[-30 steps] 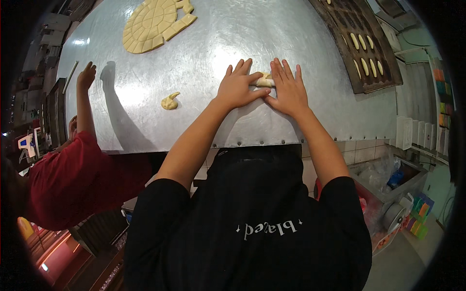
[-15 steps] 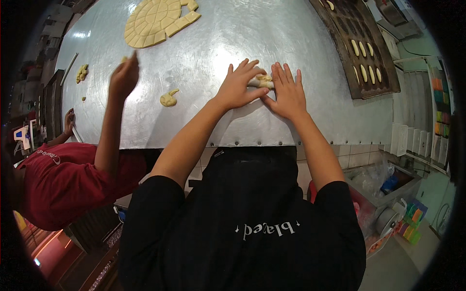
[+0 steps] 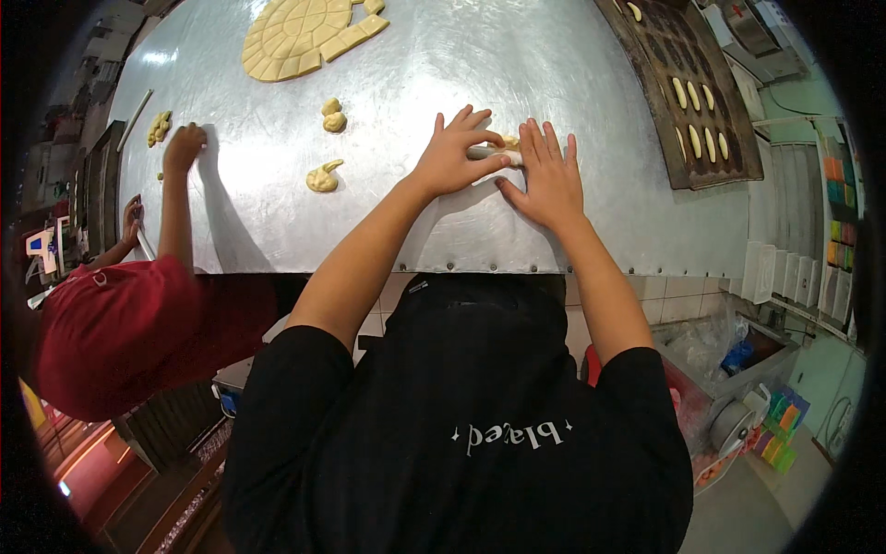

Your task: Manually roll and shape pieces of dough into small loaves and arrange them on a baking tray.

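Observation:
A short, light-coloured rolling pin point(image 3: 484, 152) lies under my two hands on the metal table, with a piece of yellow dough point(image 3: 509, 141) showing just beyond it. My left hand point(image 3: 449, 159) rests over the pin's left part, fingers spread, thumb and forefinger on either side of the pin. Flat on the right end lies my right hand point(image 3: 551, 177), its fingers stretched out away from me. My palms hide part of the pin and dough. To the left sit a small twisted dough lump point(image 3: 323, 176) and, farther off, two touching dough balls point(image 3: 333, 115).
A round dough sheet cut into pieces point(image 3: 300, 39) lies at the far left. On the right, a dark baking tray point(image 3: 678, 102) holds several slim dough rolls. At left, a co-worker's hand point(image 3: 187, 140) is near a dough cluster point(image 3: 159, 128) and a thin stick point(image 3: 136, 120).
The co-worker's arm has swung left, away from the two dough balls, which now show fully. My hands stay in nearly the same place; the left one's fingers show more of the pin.

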A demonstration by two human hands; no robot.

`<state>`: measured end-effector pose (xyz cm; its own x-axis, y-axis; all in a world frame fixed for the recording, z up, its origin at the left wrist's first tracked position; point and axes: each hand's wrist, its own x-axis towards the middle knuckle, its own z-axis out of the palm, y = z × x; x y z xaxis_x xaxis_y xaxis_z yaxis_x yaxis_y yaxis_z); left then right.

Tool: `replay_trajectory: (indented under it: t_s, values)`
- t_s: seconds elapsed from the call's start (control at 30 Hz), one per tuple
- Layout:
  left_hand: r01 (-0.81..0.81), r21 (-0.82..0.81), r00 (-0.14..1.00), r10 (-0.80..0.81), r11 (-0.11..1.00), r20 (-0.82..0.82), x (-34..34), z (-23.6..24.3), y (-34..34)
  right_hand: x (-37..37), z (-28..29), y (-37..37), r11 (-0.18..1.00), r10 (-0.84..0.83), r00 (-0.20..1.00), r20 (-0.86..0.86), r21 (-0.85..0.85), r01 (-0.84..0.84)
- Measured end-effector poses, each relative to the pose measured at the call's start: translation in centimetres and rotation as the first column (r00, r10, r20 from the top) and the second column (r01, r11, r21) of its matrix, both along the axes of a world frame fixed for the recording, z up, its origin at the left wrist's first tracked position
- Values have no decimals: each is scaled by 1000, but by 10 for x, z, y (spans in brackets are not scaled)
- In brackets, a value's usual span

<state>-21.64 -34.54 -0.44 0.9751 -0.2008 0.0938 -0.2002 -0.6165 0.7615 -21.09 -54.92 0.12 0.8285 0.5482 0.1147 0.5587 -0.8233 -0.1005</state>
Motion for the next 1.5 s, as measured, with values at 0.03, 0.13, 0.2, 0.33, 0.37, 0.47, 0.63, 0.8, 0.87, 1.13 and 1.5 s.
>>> replay_trajectory:
  t_s: [0.03, 0.13, 0.2, 0.33, 0.37, 0.47, 0.63, 0.8, 0.87, 1.13, 1.5]
  values:
    - [24, 102, 999, -22, 995, -24, 0, 6, 0, 0, 1, 1, 1000, 4, 1000, 0, 3, -4]
    - [17, 216, 999, -10, 976, -35, 4, 6, -5, 1, 1, -1, 999, 10, 1000, -17, -36, -10]
    - [-36, 190, 999, 42, 981, -27, 11, 3, -7, 0, -2, -4, 1000, 7, 1000, 9, 5, -8]
    - [-202, 88, 979, 203, 976, -2, 17, -6, -8, -3, 1, -1, 1000, 9, 1000, -5, -12, -9]
    - [-197, 86, 980, 198, 977, -2, 19, -1, -8, -3, -1, -1, 1000, 9, 1000, 1, -10, -9]
    - [-122, 115, 991, 115, 986, 71, 27, 4, -7, -5, -2, -1, 1000, 4, 1000, 7, -12, -4]
    - [-213, 197, 974, 190, 957, 126, 24, 2, -14, -11, -1, -2, 1000, -3, 1000, -1, -22, 3]
    - [-152, 402, 988, 140, 903, 58, -1, -11, -21, -28, -2, -8, 998, 44, 999, -3, 47, -43]
    - [-125, 450, 990, 82, 884, 114, -27, -6, -24, -46, -5, -12, 998, 47, 998, -30, 41, -46]
    - [-85, 170, 973, 45, 982, 225, -86, 2, -20, -72, 13, -32, 972, 65, 982, -177, 235, -23]
    - [-361, 167, 926, 331, 918, 182, 8, -5, -22, 15, -6, -13, 888, -50, 998, -48, 454, 67]
